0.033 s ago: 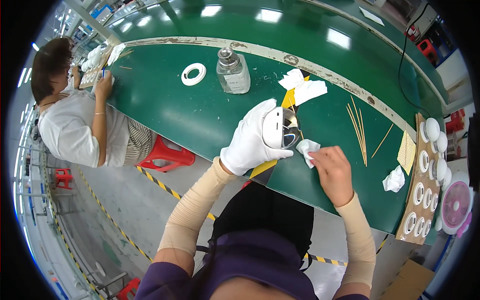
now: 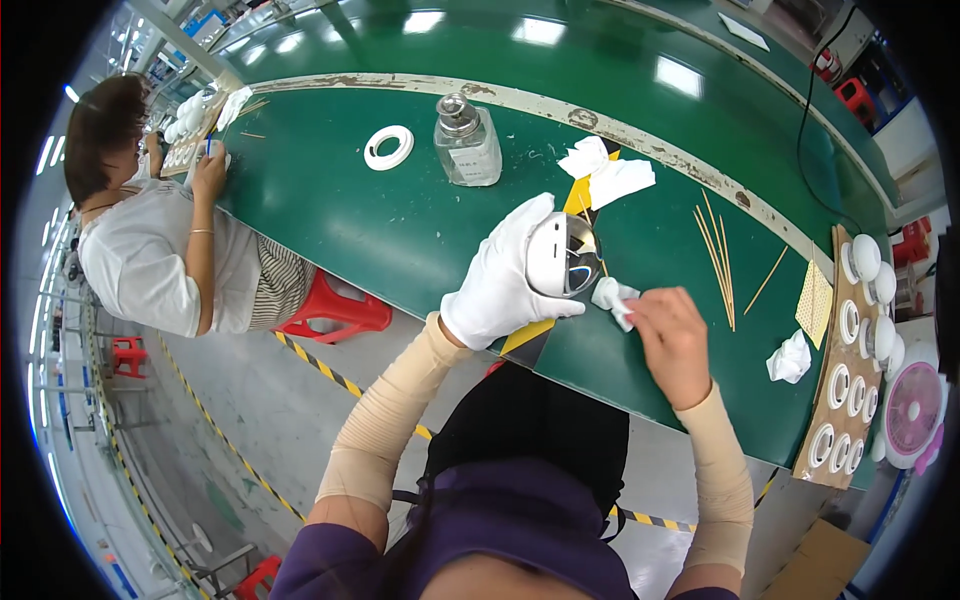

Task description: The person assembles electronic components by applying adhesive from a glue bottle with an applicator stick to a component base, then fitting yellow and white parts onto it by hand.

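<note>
In a white glove, my left hand [image 2: 500,272] is closed around a dome camera [image 2: 548,256] with a white shell. The camera's dark, clear dome [image 2: 582,268] faces right, toward my other hand. My bare right hand [image 2: 672,333] pinches a crumpled white wipe [image 2: 610,296] between thumb and fingers. A small gap separates the wipe from the dome. Beyond the camera, folded white wipes [image 2: 622,183] lie on the green table [image 2: 330,215]. A clear glass bottle with a metal cap [image 2: 468,150] stands farther back, beside a white ring [image 2: 388,148].
Thin wooden sticks [image 2: 722,270] lie to the right, near a crumpled wipe [image 2: 789,358] and a yellow perforated sheet [image 2: 815,305]. A cardboard tray [image 2: 812,455] holds white rings and domes at the right edge, near a pink fan [image 2: 912,405]. A co-worker [image 2: 165,240] sits at left.
My right hand has shifted slightly to the right, and the wipe in it has changed shape a little. My left hand and the camera have hardly moved.
</note>
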Demonstrator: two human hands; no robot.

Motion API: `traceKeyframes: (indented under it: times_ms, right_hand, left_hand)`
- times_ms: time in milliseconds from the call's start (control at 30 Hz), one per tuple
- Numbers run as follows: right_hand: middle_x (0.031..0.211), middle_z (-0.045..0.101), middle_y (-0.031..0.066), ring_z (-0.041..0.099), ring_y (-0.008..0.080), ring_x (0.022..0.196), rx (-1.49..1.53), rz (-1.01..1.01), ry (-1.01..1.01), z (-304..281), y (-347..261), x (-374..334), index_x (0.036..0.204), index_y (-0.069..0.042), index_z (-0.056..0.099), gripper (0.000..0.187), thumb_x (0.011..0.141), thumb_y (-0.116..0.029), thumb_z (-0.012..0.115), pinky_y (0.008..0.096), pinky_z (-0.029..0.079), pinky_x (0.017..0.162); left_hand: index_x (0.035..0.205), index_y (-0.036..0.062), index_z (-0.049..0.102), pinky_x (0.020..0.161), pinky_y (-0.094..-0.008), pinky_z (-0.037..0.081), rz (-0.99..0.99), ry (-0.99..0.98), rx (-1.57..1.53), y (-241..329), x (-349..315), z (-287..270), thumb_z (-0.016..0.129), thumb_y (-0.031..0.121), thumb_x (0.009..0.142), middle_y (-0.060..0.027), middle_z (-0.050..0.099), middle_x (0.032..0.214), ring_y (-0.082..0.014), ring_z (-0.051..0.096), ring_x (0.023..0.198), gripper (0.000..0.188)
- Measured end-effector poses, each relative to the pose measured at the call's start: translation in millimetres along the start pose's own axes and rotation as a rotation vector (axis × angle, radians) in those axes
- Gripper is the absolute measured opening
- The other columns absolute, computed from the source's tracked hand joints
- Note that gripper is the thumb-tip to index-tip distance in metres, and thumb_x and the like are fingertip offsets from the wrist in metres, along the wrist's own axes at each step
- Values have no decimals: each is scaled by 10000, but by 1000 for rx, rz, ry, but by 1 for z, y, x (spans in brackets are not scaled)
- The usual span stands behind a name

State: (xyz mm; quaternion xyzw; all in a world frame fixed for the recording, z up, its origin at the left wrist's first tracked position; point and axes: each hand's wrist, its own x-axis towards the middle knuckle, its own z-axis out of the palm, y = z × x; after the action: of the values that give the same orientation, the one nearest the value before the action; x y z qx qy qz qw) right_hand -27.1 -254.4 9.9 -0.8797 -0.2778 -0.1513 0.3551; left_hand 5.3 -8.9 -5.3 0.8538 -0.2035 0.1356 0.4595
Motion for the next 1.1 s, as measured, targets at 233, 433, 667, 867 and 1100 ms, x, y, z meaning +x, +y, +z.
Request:
traceKeyframes:
  times_ms: [233, 433, 667, 867, 1100]
  right_hand:
    - [1167, 598, 160, 551, 322, 1154, 147, -165, 116, -8, -15, 40, 800, -2, 636, 144, 700, 1, 739, 391, 441, 952]
    - [1304, 552, 158, 502, 352, 1203, 266, -150, 24, 36, -26, 60, 816, -32, 571, 194, 728, -54, 743, 386, 421, 974]
    - [875, 642, 100, 569, 179, 747, 291, 194, 163, 47, -26, 83, 838, -17, 529, 217, 822, -112, 723, 298, 453, 656]
    - [743, 630, 54, 563, 111, 644, 362, 135, 204, 43, -3, 136, 904, 3, 602, 200, 821, -125, 733, 243, 456, 597]
    - [822, 661, 61, 588, 110, 704, 438, 21, 159, 48, -25, 195, 960, 3, 656, 168, 852, -119, 697, 236, 464, 644]
  left_hand:
    - [1420, 20, 293, 1046, -368, 393, -120, -100, -269, 3, 0, -2, 925, 260, 567, -183, 464, 1368, -307, 498, 1234, 1089]
    - [1409, 21, 296, 995, -344, 431, -109, -72, -271, -4, -2, 4, 889, 253, 628, -154, 498, 1277, -268, 534, 1160, 1008]
    - [1397, 14, 310, 992, -357, 435, -54, -38, -148, -1, 2, 7, 889, 267, 614, -153, 498, 1280, -290, 536, 1159, 1006]
    - [1423, -6, 280, 1059, -337, 379, -176, -91, -148, 12, 2, 0, 905, 223, 613, -128, 480, 1326, -216, 477, 1240, 1048]
    - [1418, -21, 280, 1047, -339, 395, -118, -91, -167, 7, 1, -1, 908, 222, 610, -140, 490, 1317, -225, 500, 1225, 1053]
